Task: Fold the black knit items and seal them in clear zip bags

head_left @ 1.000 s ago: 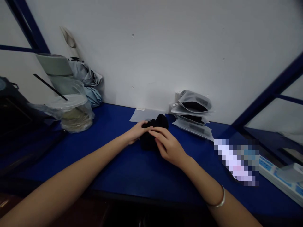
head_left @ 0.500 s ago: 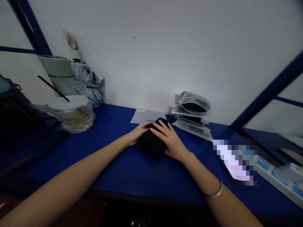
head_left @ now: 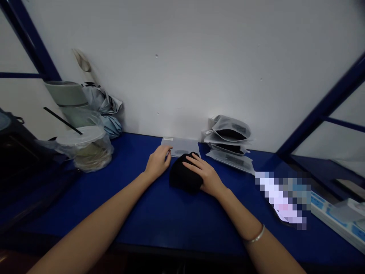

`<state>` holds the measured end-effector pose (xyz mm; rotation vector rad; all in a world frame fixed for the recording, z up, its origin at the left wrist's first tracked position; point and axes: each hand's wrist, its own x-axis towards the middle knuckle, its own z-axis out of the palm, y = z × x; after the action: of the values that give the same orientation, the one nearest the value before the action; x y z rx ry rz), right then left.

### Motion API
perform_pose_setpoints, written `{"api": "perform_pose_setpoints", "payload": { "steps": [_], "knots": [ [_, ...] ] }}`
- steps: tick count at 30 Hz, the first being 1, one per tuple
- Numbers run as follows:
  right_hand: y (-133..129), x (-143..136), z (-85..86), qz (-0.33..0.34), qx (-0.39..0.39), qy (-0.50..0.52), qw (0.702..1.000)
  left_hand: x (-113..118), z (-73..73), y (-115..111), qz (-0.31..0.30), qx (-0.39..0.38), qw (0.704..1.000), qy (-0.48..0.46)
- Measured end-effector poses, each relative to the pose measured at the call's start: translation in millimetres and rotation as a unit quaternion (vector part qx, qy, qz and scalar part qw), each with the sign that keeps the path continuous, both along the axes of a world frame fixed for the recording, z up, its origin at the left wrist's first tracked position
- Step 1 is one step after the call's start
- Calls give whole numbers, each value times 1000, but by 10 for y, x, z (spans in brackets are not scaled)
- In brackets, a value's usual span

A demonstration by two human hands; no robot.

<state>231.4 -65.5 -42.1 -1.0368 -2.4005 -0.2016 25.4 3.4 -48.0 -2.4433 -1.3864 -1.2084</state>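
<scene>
1. Nearest the viewer, a silver bangle (head_left: 258, 234) circled the right wrist, high enough on the arm to stay clear of the work on the blue table (head_left: 171, 228).
2. To the right lay a bright-screened device (head_left: 281, 205), largely masked by pixels, beside a white-and-blue power strip (head_left: 339, 222); both sat well out of the hands' way.
3. In the middle of the table rested a soft black cloth bundle (head_left: 184, 177), squarely between the forearms, probably because both hands could reach it there.
4. The right hand (head_left: 209, 177) lay over the bundle's top and right side, its fingers slightly spread, seemingly to steady it. The thumb was mostly hidden, so whether the hand gripped or merely pressed could not be told.
5. The left hand (head_left: 156, 161) stood apart from the bundle, its fingers loosely bent and part open, with nothing visible in them. Its fingertips reached the left side of a flat frosted pouch (head_left: 184, 144); contact could not be made out.
6. Farther right, frosted pouches with black contents (head_left: 232, 135) were stacked close to the wall (head_left: 199, 57), perhaps to save room.
7. On the left, a bagged cup with a straw (head_left: 91, 154), a pale green tumbler (head_left: 65, 94) and a folded umbrella (head_left: 111, 123) were gathered at the side, apparently out of the way.
</scene>
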Motion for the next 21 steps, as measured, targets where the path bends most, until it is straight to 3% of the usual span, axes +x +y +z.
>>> {"api": "perform_pose_setpoints", "payload": {
  "steps": [3,10,21],
  "knots": [
    [0,-3,6,-3,-6,8,1000,-26,-51,82,21,3,998,63],
    [12,-13,2,-5,-8,37,999,18,-123,134,58,-99,986,120],
    [44,15,-43,-41,-19,60,997,-7,-41,101,85,-60,982,158]
  ]
}}
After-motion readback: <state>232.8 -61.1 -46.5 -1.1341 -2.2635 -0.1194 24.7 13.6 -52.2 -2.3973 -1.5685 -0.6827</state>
